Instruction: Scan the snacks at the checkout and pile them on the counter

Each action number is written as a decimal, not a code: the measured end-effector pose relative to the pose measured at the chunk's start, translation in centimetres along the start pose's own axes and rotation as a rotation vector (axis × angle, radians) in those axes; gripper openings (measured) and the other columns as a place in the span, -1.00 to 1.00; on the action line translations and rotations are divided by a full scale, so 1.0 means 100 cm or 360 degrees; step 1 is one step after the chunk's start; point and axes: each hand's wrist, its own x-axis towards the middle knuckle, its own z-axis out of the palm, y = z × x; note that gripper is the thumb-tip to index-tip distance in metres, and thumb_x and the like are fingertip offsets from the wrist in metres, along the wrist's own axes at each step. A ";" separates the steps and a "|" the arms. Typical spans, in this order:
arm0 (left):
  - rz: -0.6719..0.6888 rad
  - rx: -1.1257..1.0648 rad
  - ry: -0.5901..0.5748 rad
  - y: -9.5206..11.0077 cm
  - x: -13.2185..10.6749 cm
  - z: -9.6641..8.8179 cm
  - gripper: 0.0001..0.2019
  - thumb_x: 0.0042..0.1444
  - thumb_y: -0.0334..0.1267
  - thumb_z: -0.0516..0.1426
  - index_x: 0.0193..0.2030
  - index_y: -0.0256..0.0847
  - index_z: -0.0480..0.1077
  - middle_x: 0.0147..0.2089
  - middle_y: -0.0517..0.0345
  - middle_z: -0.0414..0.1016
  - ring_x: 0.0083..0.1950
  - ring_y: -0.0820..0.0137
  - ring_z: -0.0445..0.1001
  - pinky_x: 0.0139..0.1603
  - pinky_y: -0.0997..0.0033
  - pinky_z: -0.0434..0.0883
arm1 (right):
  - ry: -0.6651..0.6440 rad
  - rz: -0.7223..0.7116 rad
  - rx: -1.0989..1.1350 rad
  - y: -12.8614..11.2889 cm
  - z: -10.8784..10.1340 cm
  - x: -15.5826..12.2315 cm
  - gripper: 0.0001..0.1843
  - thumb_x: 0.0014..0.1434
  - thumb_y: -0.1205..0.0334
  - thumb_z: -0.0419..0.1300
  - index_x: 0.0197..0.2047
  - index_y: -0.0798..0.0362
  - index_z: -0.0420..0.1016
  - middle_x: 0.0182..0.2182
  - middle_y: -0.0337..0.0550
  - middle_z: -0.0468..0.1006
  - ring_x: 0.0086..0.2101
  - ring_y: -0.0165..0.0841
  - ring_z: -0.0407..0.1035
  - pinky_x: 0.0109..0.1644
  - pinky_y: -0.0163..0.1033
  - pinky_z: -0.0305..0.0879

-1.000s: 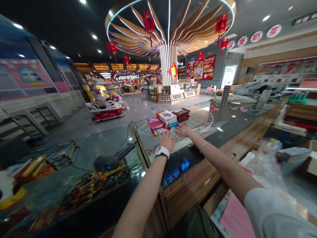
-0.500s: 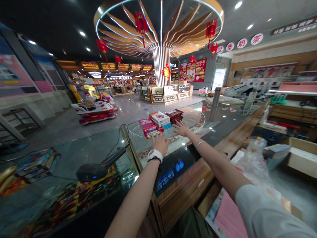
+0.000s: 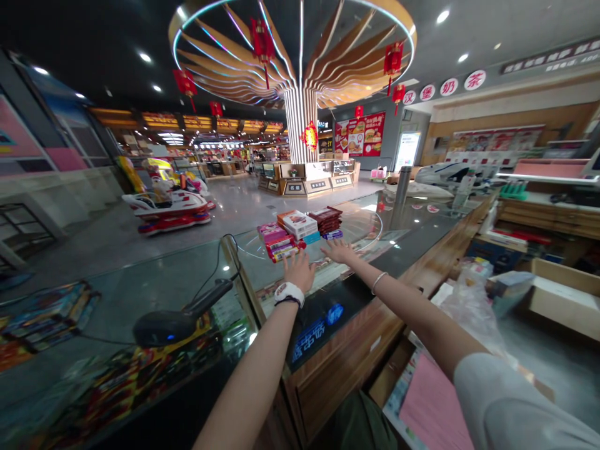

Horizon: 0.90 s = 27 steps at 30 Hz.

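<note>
Both my arms reach out over a glass counter (image 3: 197,275). My left hand (image 3: 299,270), with a white watch on the wrist, lies flat and open just short of a pink stack of small boxes (image 3: 277,240). My right hand (image 3: 338,250), a thin bangle on its wrist, is spread open beside a white and orange stack of boxes (image 3: 297,224). A dark red stack (image 3: 327,219) stands behind, with a small blue pack (image 3: 332,235) in front of it. Neither hand holds anything.
A black barcode scanner (image 3: 174,319) with its cable lies on the glass at the left. Boxed goods show under the glass. A metal flask (image 3: 401,185) stands farther along the counter. Plastic bags and a cardboard box (image 3: 557,300) sit at the right. Kiddie rides (image 3: 164,209) stand on the mall floor.
Both hands have drawn back a little from the stacks toward me. The view has shifted right, so the counter and scanner sit further left in the picture.
</note>
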 end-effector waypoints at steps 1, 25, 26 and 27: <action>0.0003 0.0000 -0.0006 0.000 0.000 0.000 -0.45 0.38 -0.10 -0.18 0.43 -0.21 0.16 0.53 0.03 0.01 0.55 0.09 -0.08 0.53 -0.13 -0.16 | 0.0005 -0.0001 -0.0002 0.001 -0.001 0.003 -0.20 0.37 -0.30 -0.32 0.51 -0.06 -0.13 0.50 -0.04 -0.23 0.45 -0.04 -0.30 0.44 0.21 -0.37; -0.0007 -0.0020 -0.0029 0.004 -0.004 -0.001 -0.45 0.37 -0.09 -0.16 0.43 -0.20 0.17 0.53 0.06 0.02 0.55 0.10 -0.10 0.53 -0.10 -0.16 | 0.0177 0.0207 -0.0046 -0.016 0.008 0.016 -0.33 0.40 -0.19 -0.26 0.48 -0.20 0.00 0.45 0.12 0.00 0.38 0.14 -0.09 0.32 0.46 -0.27; -0.0006 -0.0019 -0.0029 0.004 -0.004 -0.001 -0.45 0.37 -0.10 -0.16 0.43 -0.20 0.16 0.53 0.06 0.02 0.55 0.10 -0.10 0.53 -0.10 -0.16 | 0.0180 0.0217 -0.0042 -0.016 0.008 0.016 -0.33 0.40 -0.18 -0.25 0.48 -0.19 0.00 0.45 0.12 -0.01 0.38 0.14 -0.08 0.31 0.47 -0.27; -0.0006 -0.0019 -0.0029 0.004 -0.004 0.000 -0.45 0.37 -0.10 -0.17 0.43 -0.21 0.16 0.53 0.07 0.02 0.55 0.10 -0.10 0.53 -0.10 -0.17 | 0.0185 0.0226 -0.0038 -0.017 0.008 0.016 -0.33 0.40 -0.18 -0.25 0.48 -0.17 0.00 0.45 0.12 -0.01 0.38 0.13 -0.08 0.31 0.47 -0.26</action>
